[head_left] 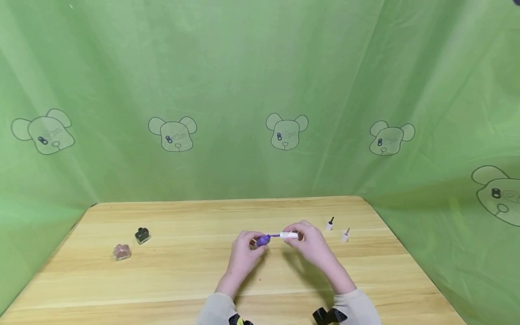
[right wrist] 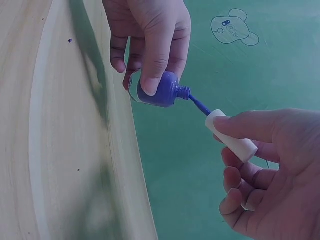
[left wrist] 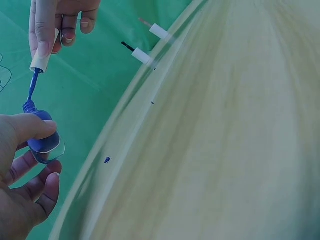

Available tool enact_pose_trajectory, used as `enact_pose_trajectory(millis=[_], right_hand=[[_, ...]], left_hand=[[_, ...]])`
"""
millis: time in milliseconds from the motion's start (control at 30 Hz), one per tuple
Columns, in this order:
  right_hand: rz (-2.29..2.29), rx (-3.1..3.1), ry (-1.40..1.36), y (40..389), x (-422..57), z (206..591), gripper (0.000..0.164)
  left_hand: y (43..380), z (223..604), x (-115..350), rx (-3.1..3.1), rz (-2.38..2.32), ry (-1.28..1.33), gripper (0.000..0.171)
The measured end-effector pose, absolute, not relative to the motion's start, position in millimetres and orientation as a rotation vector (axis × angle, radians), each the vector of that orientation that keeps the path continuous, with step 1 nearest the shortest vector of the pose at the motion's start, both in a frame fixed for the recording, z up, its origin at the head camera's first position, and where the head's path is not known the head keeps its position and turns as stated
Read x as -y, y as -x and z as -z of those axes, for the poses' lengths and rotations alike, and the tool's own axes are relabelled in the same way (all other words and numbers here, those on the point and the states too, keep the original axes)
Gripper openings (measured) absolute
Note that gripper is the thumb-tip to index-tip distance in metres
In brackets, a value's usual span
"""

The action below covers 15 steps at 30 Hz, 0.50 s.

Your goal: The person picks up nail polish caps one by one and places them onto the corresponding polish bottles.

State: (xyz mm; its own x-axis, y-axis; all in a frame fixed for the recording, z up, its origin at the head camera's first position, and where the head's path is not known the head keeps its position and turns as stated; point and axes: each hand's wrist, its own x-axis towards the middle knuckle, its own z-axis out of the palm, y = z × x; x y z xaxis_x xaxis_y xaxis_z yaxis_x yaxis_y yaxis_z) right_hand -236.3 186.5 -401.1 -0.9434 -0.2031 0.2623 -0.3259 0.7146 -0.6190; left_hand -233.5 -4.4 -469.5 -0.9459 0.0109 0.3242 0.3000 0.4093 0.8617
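Observation:
My left hand [head_left: 243, 252] pinches a small glass bottle of purple nail polish [right wrist: 162, 90], tipped so its threaded neck faces the other hand. Between thumb and fingers, my right hand [head_left: 310, 243] holds a white nail polish cap [right wrist: 232, 137] by its sides. The purple-coated brush [right wrist: 201, 105] on that cap points at the bottle, its tip right at the neck opening. Both hands are raised over the middle of the wooden table, as the left wrist view also shows with the bottle [left wrist: 46, 142] and the cap [left wrist: 41, 62].
Two white caps stand brush up at the right, one with a black brush [head_left: 330, 224], one with a pinkish brush [head_left: 345, 235]. At the left are an open black polish bottle [head_left: 142, 235] and a pink one [head_left: 122, 252]. Small purple spots [left wrist: 107, 160] dot the wooden table [head_left: 170, 289].

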Motion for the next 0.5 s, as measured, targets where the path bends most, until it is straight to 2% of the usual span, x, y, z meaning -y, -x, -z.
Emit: enact_pose_trajectory(millis=[500], right_hand=[[-1.061, 2.781, -0.422, 231.4, -183.7, 394.9, 0.017]], left_hand=[[230.1, 468.4, 1.5, 2.434, 1.483, 0.310, 0.025]])
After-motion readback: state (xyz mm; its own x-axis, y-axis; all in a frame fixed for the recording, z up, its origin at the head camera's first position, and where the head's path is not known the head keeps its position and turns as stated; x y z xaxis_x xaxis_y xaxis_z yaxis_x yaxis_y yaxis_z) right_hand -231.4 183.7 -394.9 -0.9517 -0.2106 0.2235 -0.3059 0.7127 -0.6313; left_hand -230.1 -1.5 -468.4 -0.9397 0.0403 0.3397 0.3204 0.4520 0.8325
